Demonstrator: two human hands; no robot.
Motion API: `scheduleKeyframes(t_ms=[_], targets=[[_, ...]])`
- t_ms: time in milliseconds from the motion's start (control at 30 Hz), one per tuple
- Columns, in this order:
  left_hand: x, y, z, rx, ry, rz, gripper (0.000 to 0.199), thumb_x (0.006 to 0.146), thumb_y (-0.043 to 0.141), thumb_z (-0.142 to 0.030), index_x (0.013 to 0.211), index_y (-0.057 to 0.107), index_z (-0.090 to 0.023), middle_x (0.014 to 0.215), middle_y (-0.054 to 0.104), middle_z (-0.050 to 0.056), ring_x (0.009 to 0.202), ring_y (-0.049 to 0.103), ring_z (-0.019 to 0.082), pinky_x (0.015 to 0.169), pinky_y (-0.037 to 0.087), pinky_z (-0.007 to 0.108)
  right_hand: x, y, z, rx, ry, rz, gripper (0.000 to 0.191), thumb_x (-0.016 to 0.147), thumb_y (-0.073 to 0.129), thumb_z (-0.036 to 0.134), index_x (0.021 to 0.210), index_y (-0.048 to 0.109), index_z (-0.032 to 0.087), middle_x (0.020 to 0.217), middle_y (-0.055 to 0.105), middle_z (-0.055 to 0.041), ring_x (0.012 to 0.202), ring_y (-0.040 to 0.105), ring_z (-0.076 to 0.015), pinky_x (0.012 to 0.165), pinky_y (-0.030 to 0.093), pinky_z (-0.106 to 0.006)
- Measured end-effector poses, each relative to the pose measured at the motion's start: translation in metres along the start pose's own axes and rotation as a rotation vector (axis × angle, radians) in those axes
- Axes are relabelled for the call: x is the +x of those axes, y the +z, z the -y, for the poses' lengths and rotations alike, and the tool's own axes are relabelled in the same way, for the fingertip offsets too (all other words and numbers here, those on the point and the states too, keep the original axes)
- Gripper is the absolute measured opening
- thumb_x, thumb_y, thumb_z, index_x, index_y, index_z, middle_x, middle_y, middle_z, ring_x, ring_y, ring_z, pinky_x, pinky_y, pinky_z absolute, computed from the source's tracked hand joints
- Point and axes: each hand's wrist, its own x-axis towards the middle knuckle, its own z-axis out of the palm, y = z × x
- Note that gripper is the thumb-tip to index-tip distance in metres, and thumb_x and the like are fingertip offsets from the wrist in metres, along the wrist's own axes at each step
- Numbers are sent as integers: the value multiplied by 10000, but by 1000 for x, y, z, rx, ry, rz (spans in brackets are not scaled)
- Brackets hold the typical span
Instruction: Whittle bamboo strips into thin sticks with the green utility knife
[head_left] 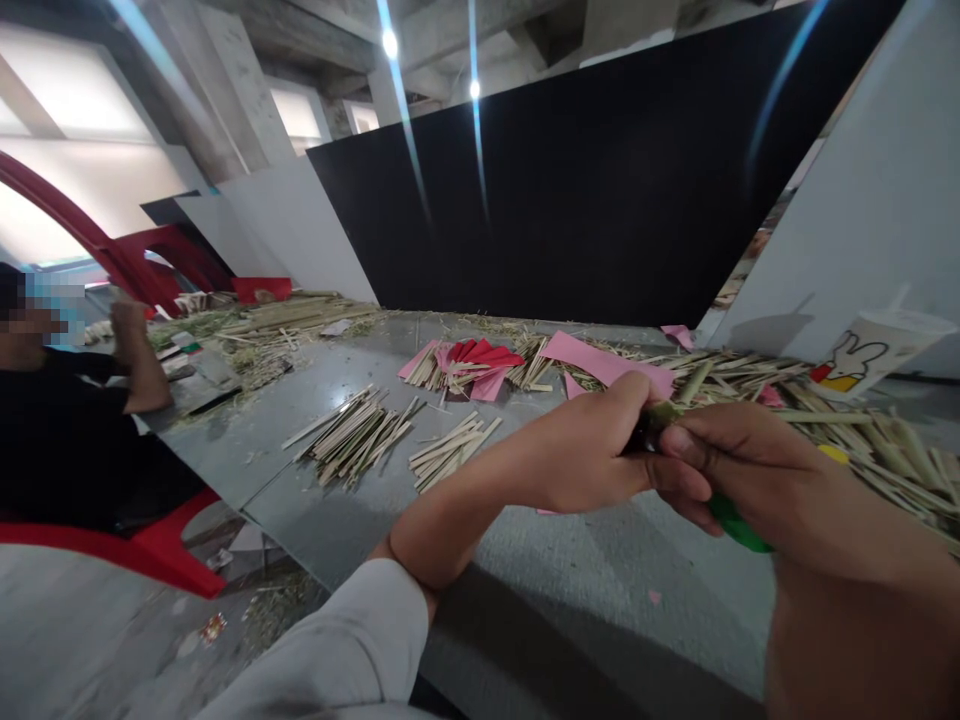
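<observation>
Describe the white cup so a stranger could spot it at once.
Find the large black panel, then follow the grey tabletop rightward. Near the picture's right edge, beside heaped pale narrow strips, is a white lidded cup with a straw. Its cartoon rabbit sets it apart.

The right hand [784,480] is covering most of a green object [741,527], leaving its kind unclear. The curled fingers of the left hand [577,455] are hiding much of a dark thing [643,437], and shadow is blurring its shape. The left hand is also blocking part of a pink paper sheet [592,358], while the left forearm [465,500] is masking one end of the smaller pile of strips [446,450]. Behind the right hand, a yellow object [834,454] is only partly showing. The right edge is cropping the heap of stalks [900,460]; the left edge is cutting off a co-worker [67,430], whose head pixelation is obscuring. A floor scrap [214,628] is appearing too small to identify.
</observation>
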Motion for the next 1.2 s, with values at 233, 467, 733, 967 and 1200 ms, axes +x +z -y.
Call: scheduleKeyframes(t_ms=[233,467,733,967,1200], targets=[[2,2,5,-22,5,-54,561,929,726,-719,965,418,-251,957,677,26,902,658,207,721,453,333,3,7,6,51,-12,-69,637,1086,592,674,666,587,195,520,563,-7,449,487,-92,415,329,-225],[0,-2,8,-17,23,-72,574,916,735,-727,1008,432,-248,1018,663,26,948,641,203,761,447,337,11,13,7,122,-6,-47,650,1055,624,706,652,561,199,512,546,-3,431,474,-93,408,326,-234],[0,4,-1,7,-10,-14,564,926,733,-682,1006,363,-263,889,587,-6,824,594,197,723,418,339,5,0,7,24,-2,60,667,1084,582,684,634,590,192,503,548,-12,418,511,-98,414,385,-226],[-2,9,1,23,3,-84,538,954,700,-677,1017,361,-264,889,609,5,813,599,204,701,428,347,5,1,4,66,-50,25,659,1092,582,672,643,595,190,503,549,-3,431,473,-87,417,354,-224],[-6,5,7,21,62,-140,542,957,712,-680,1041,377,-262,889,621,-5,778,594,181,673,429,335,7,16,0,165,-81,-78,602,1117,588,592,662,574,199,527,546,8,447,482,-97,428,364,-234]])
